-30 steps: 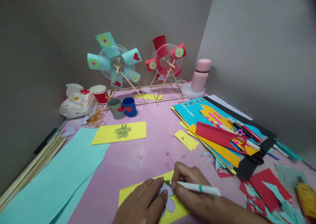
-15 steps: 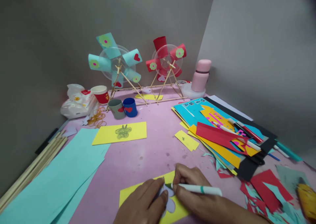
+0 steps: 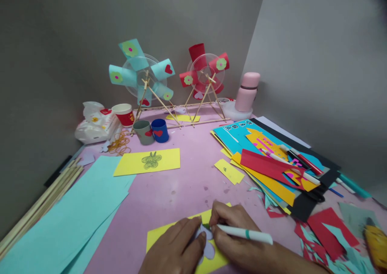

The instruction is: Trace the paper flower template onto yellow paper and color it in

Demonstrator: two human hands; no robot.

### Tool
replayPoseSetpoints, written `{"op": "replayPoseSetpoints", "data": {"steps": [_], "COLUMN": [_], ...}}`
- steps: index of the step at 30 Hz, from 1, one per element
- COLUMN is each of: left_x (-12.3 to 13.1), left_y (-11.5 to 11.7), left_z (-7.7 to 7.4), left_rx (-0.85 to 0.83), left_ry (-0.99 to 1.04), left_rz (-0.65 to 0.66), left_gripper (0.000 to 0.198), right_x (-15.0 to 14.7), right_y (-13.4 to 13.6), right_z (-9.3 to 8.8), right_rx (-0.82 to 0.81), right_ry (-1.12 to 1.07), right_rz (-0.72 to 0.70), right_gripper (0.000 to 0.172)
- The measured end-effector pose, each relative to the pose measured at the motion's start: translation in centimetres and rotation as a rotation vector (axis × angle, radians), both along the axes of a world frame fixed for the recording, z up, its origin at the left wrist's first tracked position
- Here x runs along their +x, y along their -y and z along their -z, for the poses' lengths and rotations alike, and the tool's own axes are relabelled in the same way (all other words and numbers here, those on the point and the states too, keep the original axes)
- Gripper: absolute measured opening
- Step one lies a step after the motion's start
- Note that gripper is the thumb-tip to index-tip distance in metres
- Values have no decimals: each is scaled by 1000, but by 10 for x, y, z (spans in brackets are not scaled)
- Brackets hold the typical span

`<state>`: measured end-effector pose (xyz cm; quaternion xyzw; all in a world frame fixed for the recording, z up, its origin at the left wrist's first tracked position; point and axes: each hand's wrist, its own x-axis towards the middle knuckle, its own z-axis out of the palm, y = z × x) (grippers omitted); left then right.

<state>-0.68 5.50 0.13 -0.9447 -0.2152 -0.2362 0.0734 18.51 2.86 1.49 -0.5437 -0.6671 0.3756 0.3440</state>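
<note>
My left hand (image 3: 177, 248) presses a lilac paper cutout (image 3: 209, 250) with rounded lobes against a yellow sheet (image 3: 159, 235), thumb and bent fingers around its left side. Gripped in my right hand (image 3: 231, 233) is a white felt-tip marker (image 3: 249, 233) with a green band. Its green tip touches the cutout's upper edge, beside my left fingertips. Part of the cutout and much of the sheet are hidden under my hands. Farther off lies a yellow card (image 3: 167, 162) with a butterfly drawn on it.
Pale blue sheets (image 3: 75, 209) and wooden sticks (image 3: 45, 201) lie at left. Behind stand two pinwheel-like stick models (image 3: 146, 78), paper cups (image 3: 123, 113) and a pink bottle (image 3: 246, 92). Coloured papers with markers (image 3: 266, 161), red scraps (image 3: 332, 229) and a yellow tool (image 3: 376, 243) occupy the right.
My right hand and the marker have shifted very slightly; more of the yellow sheet's far corner shows behind the hand. My left hand stays in place.
</note>
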Motion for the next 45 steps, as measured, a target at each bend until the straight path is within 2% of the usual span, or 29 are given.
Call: {"op": "replayPoseSetpoints", "data": {"steps": [21, 32, 45], "left_x": [1, -2, -4], "left_y": [1, 4, 5], "left_z": [-5, 2, 1], "left_rx": [-33, -55, -58], "left_ry": [-1, -21, -51], "left_rz": [-4, -31, -19], "left_gripper": [35, 35, 36], "right_x": [1, 1, 3], "right_y": [2, 3, 1], "right_z": [-5, -6, -6], "right_rx": [-50, -18, 1], "right_ry": [0, 13, 38], "right_rz": [14, 27, 40], "right_gripper": [8, 8, 8]}}
